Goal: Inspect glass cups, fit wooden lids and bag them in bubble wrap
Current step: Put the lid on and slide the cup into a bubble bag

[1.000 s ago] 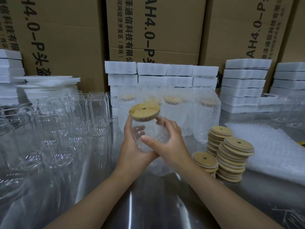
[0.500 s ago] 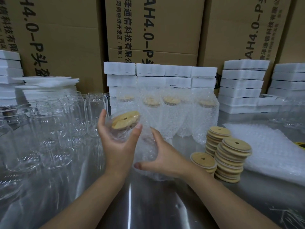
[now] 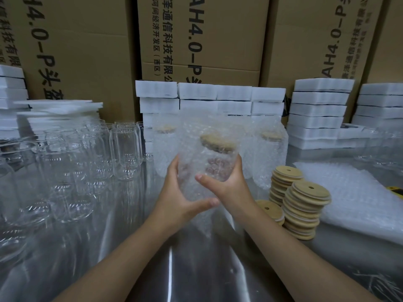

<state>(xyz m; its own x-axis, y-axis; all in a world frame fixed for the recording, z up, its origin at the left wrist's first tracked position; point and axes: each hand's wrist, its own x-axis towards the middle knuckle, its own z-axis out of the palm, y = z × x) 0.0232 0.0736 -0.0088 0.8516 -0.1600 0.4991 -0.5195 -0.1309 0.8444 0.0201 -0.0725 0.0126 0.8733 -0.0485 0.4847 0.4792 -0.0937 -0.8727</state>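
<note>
The cup (image 3: 207, 168) sits inside the bag (image 3: 196, 127), held above the table (image 3: 192, 269) — long axis near upright, lid (image 3: 218, 143) up. Left hand (image 3: 177, 192) and right hand (image 3: 232, 184) clasp it, fingers curled round.

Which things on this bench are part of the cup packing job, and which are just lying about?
Part of the job: bagged cup in the grip of the left hand and right hand; its wooden lid; bare glass cups; lid stacks; bubble wrap pile; finished wrapped cups behind.
Lying about: cardboard boxes; white foam blocks.
</note>
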